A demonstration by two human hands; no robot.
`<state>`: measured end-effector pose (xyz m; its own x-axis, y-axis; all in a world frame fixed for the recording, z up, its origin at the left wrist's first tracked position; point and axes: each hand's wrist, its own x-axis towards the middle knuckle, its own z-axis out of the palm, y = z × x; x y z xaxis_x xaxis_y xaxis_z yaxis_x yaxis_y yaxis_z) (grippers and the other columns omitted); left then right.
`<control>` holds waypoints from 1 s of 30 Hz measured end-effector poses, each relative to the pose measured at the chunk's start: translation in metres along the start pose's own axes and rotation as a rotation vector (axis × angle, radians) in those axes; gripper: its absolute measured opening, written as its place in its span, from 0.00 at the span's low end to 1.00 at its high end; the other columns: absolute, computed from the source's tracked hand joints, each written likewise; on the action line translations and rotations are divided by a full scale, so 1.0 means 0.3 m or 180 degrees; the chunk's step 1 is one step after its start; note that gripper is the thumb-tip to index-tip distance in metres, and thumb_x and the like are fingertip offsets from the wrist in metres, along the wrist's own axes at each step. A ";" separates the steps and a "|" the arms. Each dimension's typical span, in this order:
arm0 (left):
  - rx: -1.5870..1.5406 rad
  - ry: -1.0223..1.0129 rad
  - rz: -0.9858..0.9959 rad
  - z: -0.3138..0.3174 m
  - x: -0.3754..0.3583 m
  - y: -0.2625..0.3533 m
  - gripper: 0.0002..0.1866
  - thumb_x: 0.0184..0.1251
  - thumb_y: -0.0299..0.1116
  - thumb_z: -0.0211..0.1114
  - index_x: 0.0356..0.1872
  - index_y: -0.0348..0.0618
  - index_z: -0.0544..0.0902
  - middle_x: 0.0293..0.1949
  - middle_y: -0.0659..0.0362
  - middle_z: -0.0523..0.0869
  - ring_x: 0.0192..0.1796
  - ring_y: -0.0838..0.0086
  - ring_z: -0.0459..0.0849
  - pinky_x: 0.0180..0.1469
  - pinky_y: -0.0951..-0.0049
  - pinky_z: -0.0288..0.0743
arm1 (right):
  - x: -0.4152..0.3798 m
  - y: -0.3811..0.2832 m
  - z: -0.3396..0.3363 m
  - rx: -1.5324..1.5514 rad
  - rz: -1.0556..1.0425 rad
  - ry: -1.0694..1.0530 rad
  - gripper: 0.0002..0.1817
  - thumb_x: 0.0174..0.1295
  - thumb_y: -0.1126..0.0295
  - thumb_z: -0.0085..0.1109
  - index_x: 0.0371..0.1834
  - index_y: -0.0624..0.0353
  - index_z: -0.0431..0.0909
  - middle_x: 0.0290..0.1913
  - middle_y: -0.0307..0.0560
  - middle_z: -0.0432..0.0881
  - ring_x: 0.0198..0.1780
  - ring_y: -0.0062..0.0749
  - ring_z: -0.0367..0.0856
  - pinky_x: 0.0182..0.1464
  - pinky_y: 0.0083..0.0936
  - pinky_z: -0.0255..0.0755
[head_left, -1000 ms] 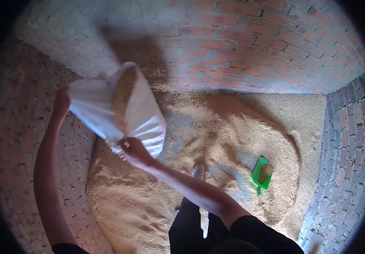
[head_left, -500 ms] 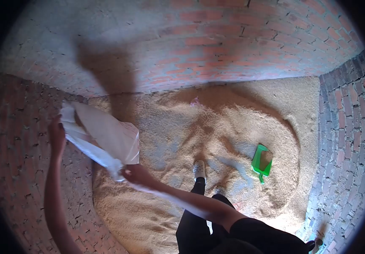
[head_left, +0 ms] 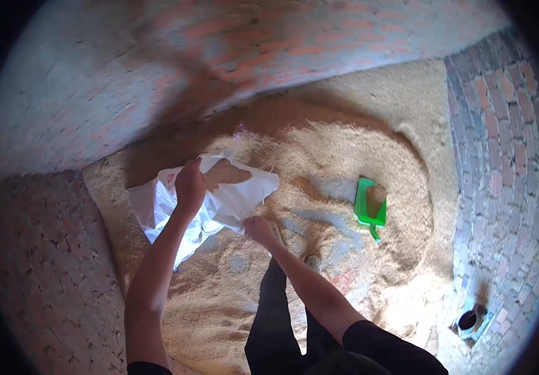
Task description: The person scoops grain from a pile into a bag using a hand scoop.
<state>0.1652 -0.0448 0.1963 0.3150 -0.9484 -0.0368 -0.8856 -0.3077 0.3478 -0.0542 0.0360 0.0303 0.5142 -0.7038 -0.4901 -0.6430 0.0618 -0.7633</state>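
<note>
A white sack point(head_left: 229, 203) hangs between my two hands over the grain-like material on the floor. Closed on the sack's upper edge is my left hand point(head_left: 190, 184). My right hand point(head_left: 260, 230) grips the lower right edge, near my foot. The sack's mouth gapes, and a tan patch shows within it; whether that is grain inside or the floor beyond, I cannot tell. Its lower part spreads to the left, crumpled, with red print.
A green dustpan-like scoop point(head_left: 370, 209) holding some tan grain lies to the right on the loose grain point(head_left: 400, 169). Brick walls point(head_left: 494, 144) enclose the floor. A dark round object point(head_left: 467, 320) is at the lower right.
Both hands have moved right with the sack, from beside the left wall to above the grain. The sack has turned, and its mouth is now visible. The camera view has shifted.
</note>
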 end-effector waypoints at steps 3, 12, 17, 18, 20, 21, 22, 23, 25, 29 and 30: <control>0.0401 0.0065 0.0407 0.220 0.040 0.048 0.17 0.53 0.22 0.54 0.47 0.34 0.75 0.35 0.47 0.80 0.39 0.55 0.80 0.41 0.61 0.74 | 0.019 0.087 -0.041 0.0448 0.0467 0.0231 0.20 0.57 0.57 0.45 0.27 0.64 0.77 0.23 0.57 0.80 0.31 0.53 0.80 0.41 0.43 0.71; 0.1049 -0.0566 0.0330 0.468 -0.034 0.314 0.27 0.56 0.43 0.59 0.57 0.49 0.69 0.37 0.51 0.77 0.38 0.60 0.80 0.40 0.55 0.68 | -0.329 0.476 -0.110 0.1119 0.1787 0.0510 0.14 0.53 0.58 0.54 0.32 0.57 0.81 0.36 0.53 0.82 0.37 0.42 0.82 0.41 0.33 0.74; 0.0505 -0.0180 0.0226 0.493 -0.278 0.513 0.36 0.56 0.48 0.59 0.66 0.53 0.57 0.45 0.49 0.71 0.46 0.59 0.73 0.41 0.57 0.66 | -0.646 0.725 -0.126 -0.0102 0.2864 0.0587 0.17 0.54 0.54 0.48 0.37 0.49 0.81 0.43 0.55 0.80 0.45 0.49 0.78 0.47 0.40 0.71; 0.0275 -0.0307 0.0138 0.483 -0.326 0.558 0.37 0.57 0.48 0.59 0.67 0.53 0.55 0.46 0.48 0.71 0.48 0.56 0.73 0.43 0.55 0.66 | -0.690 0.768 -0.145 -0.0068 0.2885 0.0626 0.17 0.54 0.54 0.48 0.37 0.49 0.81 0.43 0.55 0.80 0.45 0.49 0.78 0.47 0.40 0.71; 0.0107 -0.0446 0.0044 0.540 -0.420 0.585 0.38 0.57 0.48 0.59 0.67 0.53 0.53 0.47 0.47 0.70 0.49 0.55 0.72 0.45 0.53 0.65 | -0.805 0.851 -0.158 0.0250 0.3146 0.1385 0.16 0.55 0.56 0.46 0.37 0.53 0.79 0.40 0.56 0.80 0.46 0.51 0.77 0.49 0.40 0.70; -0.0053 -0.0567 -0.0097 0.568 -0.469 0.590 0.39 0.57 0.48 0.59 0.68 0.53 0.52 0.48 0.46 0.70 0.50 0.54 0.71 0.46 0.52 0.65 | -0.840 0.934 -0.158 0.0455 0.3212 0.1434 0.15 0.54 0.57 0.48 0.35 0.56 0.77 0.39 0.56 0.80 0.46 0.52 0.76 0.49 0.41 0.69; -0.0214 -0.0801 -0.0308 0.592 -0.505 0.602 0.39 0.58 0.48 0.58 0.68 0.53 0.50 0.50 0.45 0.69 0.54 0.51 0.69 0.51 0.49 0.63 | -0.880 1.049 -0.134 0.0423 0.3094 0.1525 0.16 0.53 0.57 0.51 0.37 0.57 0.76 0.39 0.56 0.80 0.46 0.52 0.76 0.49 0.41 0.69; -0.0224 -0.0815 -0.0297 0.625 -0.534 0.607 0.39 0.58 0.48 0.58 0.68 0.53 0.50 0.50 0.45 0.69 0.54 0.51 0.69 0.51 0.49 0.63 | -0.907 1.144 -0.120 0.0382 0.2969 0.1624 0.18 0.53 0.57 0.53 0.39 0.59 0.75 0.40 0.56 0.80 0.47 0.52 0.76 0.49 0.40 0.69; -0.0351 -0.0982 -0.0339 0.705 -0.589 0.606 0.39 0.58 0.47 0.59 0.68 0.53 0.50 0.52 0.45 0.68 0.56 0.50 0.68 0.54 0.49 0.61 | -0.929 1.223 -0.165 0.0486 0.3077 0.1862 0.20 0.52 0.56 0.56 0.41 0.60 0.74 0.40 0.57 0.79 0.47 0.52 0.76 0.49 0.39 0.68; -0.0418 -0.1328 0.0074 0.852 -0.611 0.591 0.37 0.58 0.44 0.59 0.67 0.47 0.53 0.55 0.43 0.66 0.60 0.49 0.64 0.58 0.51 0.59 | -0.878 1.422 -0.266 0.1083 0.3468 0.2287 0.33 0.50 0.49 0.61 0.51 0.63 0.69 0.49 0.60 0.75 0.53 0.49 0.73 0.55 0.35 0.65; -0.0419 -0.1298 0.0079 0.881 -0.593 0.593 0.37 0.58 0.44 0.59 0.67 0.47 0.53 0.55 0.43 0.66 0.60 0.49 0.64 0.58 0.51 0.59 | -0.845 1.493 -0.287 0.1179 0.3444 0.2372 0.36 0.50 0.47 0.61 0.54 0.65 0.66 0.52 0.63 0.73 0.55 0.50 0.70 0.56 0.35 0.63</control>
<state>-0.1386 0.0488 0.0173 0.1100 -0.9163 -0.3852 -0.8318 -0.2970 0.4690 -0.5214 0.1813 -0.1510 -0.6457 -0.3870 -0.6583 -0.2761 0.9221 -0.2712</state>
